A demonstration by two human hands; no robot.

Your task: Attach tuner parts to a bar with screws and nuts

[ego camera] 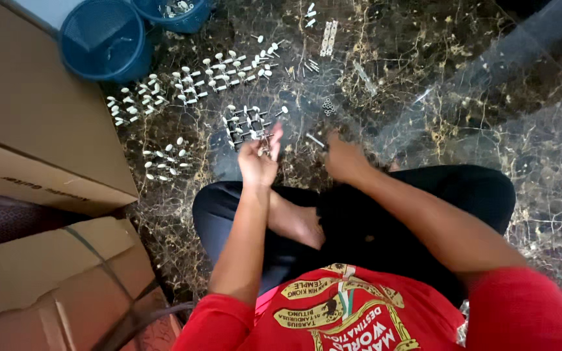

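Buckets, both blue, sit far left: the larger bucket (104, 40) looks nearly empty, the smaller bucket (175, 13) holds small metal parts. Left hand (259, 159) pinches a white-knobbed peg (267, 149) above the peg cluster (247, 125). Right hand (345, 159) is curled on the floor near a metal pin (315, 140); its grip can't be told.

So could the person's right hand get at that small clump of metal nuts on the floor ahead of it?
Probably yes. The right hand rests low on the marble floor, and the clump of nuts lies just beyond it with nothing standing between them.
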